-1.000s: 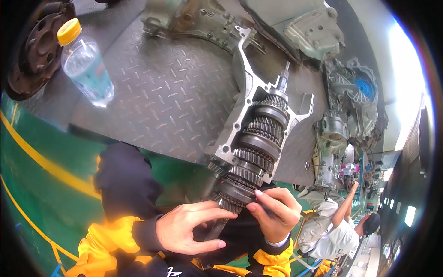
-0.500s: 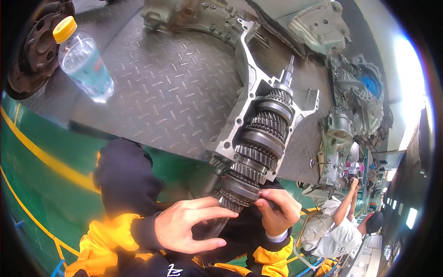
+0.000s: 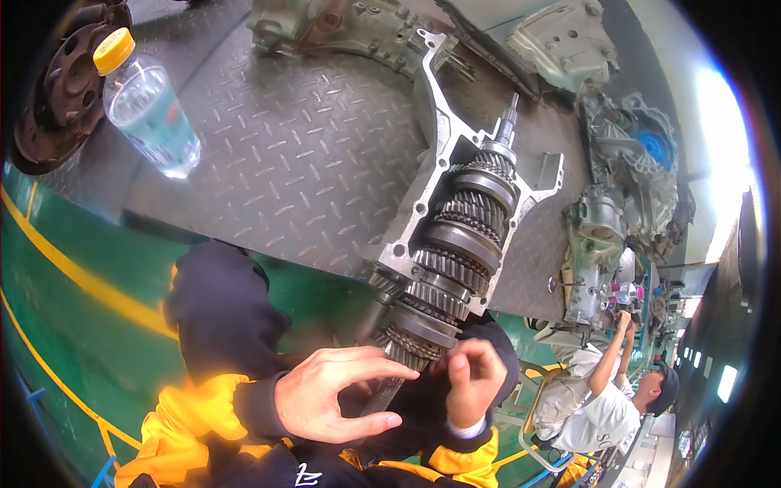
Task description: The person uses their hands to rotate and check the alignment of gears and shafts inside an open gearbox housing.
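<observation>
A gear shaft (image 3: pixel 464 257) with several toothed gears and smooth rings lies in an open metal gearbox housing (image 3: pixel 399 250); its near end juts past the table edge. Beside that near end is my left hand (image 3: pixel 329 397), thumb and index finger spread apart, the index tip against or just over the lowest gear (image 3: pixel 408 351). Its other fingers are partly hidden. Close to the shaft's right side, my right hand (image 3: pixel 473 386) is closed with curled fingers. Its fingertips are blurred, and whatever they might hold cannot be made out.
The housing rests on a diamond-plate metal table (image 3: pixel 268 163). A plastic bottle with a yellow cap (image 3: pixel 153 114) stands at left, beside a rusty round metal part (image 3: pixel 69 89). More gearbox casings (image 3: pixel 598 215) line the right. Another person (image 3: pixel 598 407) works farther right.
My right hand has come off the ring on the shaft, moving slightly left and down with its fingers curling in. My left hand has hardly moved.
</observation>
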`<state>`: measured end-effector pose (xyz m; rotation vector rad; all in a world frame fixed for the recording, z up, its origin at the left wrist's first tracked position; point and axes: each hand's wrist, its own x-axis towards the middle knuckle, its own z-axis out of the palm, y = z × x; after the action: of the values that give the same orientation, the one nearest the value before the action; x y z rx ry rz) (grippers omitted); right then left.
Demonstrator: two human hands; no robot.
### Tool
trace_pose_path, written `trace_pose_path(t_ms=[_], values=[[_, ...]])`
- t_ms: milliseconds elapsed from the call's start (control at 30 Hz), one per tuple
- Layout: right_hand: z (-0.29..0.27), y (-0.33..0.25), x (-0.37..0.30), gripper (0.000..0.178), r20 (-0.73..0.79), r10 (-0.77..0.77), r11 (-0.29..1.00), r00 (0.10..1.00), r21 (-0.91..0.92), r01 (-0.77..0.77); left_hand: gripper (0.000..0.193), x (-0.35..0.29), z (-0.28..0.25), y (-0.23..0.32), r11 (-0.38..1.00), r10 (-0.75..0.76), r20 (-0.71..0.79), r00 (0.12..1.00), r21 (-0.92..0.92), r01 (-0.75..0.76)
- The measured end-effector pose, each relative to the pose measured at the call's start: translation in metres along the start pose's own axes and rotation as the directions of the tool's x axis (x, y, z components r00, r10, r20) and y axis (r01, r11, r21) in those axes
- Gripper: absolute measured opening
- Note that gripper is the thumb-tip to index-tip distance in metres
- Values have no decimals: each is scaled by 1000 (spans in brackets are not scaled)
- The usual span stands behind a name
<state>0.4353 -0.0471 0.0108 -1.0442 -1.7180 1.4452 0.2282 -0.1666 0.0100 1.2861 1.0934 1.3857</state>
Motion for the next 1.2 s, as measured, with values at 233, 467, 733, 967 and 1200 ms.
trace_pose_path(t_ms=[233, 467, 733, 967, 1200], values=[[18, 27, -69, 55, 813, 138, 682, 566, 336, -649, 48, 3, 1, -5, 999, 31, -16, 999, 22, -30], [31, 46, -56, 28, 842, -129, 507, 524, 510, -694, 47, 4, -2, -4, 1000, 26, 20, 999, -11, -26], [40, 47, -61, 63, 665, 68, 742, 744, 465, -483, 46, 5, -3, -1, 999, 12, 5, 1000, -48, -11], [46, 41, -67, 78, 552, 98, 727, 828, 528, -438, 47, 4, -6, -3, 999, -8, 27, 1000, -45, 9], [47, 73, -87, 44, 607, 90, 630, 789, 579, -518, 57, 3, -3, -5, 998, 54, 70, 996, -17, -53]])
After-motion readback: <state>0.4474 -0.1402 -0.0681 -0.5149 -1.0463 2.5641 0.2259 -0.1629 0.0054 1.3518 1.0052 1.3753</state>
